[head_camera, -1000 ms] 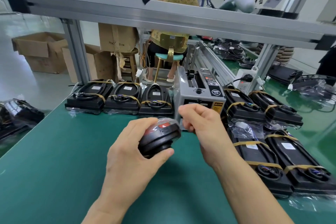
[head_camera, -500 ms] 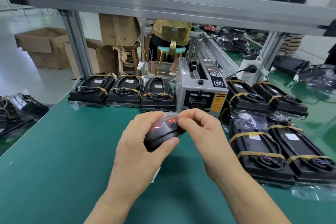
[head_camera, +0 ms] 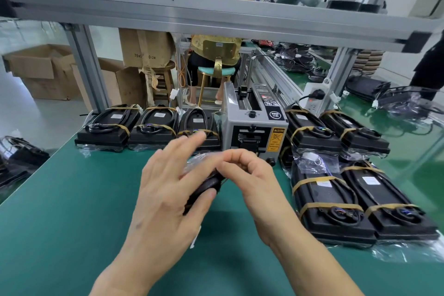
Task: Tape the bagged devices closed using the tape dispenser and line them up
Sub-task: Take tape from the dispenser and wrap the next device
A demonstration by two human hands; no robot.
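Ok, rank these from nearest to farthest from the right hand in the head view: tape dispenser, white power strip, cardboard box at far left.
1. Tape dispenser, just behind the right hand.
2. White power strip, farther back, right.
3. Cardboard box, far left on the floor.

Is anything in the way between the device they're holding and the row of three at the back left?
Nothing visible. The device sits between the left hand and right hand, and bare mat runs from there to the row. The dispenser stands right of it.

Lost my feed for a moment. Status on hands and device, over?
Left hand cradles the bagged device, fingers out straight. Right hand pinches its top edge. Tape dispenser right behind, nothing in the way.
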